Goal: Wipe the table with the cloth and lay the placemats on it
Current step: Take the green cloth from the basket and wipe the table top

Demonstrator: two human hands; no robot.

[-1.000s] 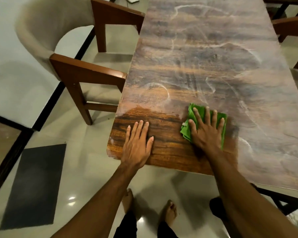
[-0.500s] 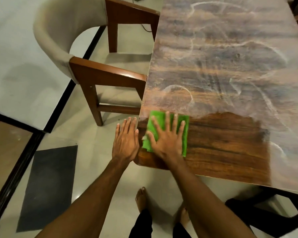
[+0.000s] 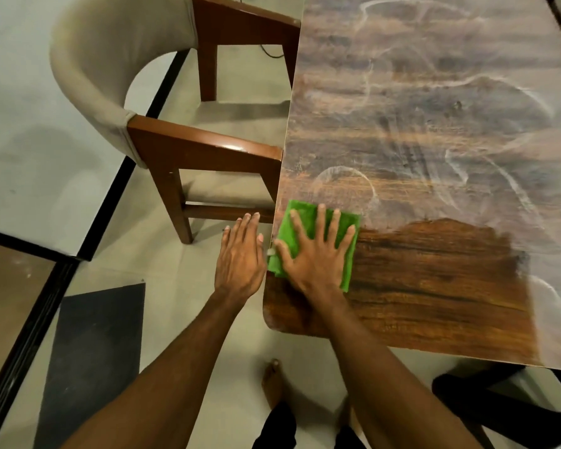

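A folded green cloth (image 3: 348, 228) lies flat on the wooden table (image 3: 434, 286) at its near left edge. My right hand (image 3: 314, 254) presses down on the cloth with fingers spread. My left hand (image 3: 240, 257) hovers flat just off the table's left edge, beside the cloth, holding nothing. The near strip of the table is dark and clean. Farther on, the top is covered in pale dusty smears and white swirl marks (image 3: 347, 176). No placemats are in view.
An armchair with beige padding and a brown wooden frame (image 3: 188, 140) stands close against the table's left side. A dark mat (image 3: 91, 351) lies on the tiled floor at lower left. My bare foot (image 3: 272, 380) shows below the table's near edge.
My right hand has slid the cloth leftward along the near strip to the table's left edge, leaving a clean dark band. My left hand has come off the table top past the edge.
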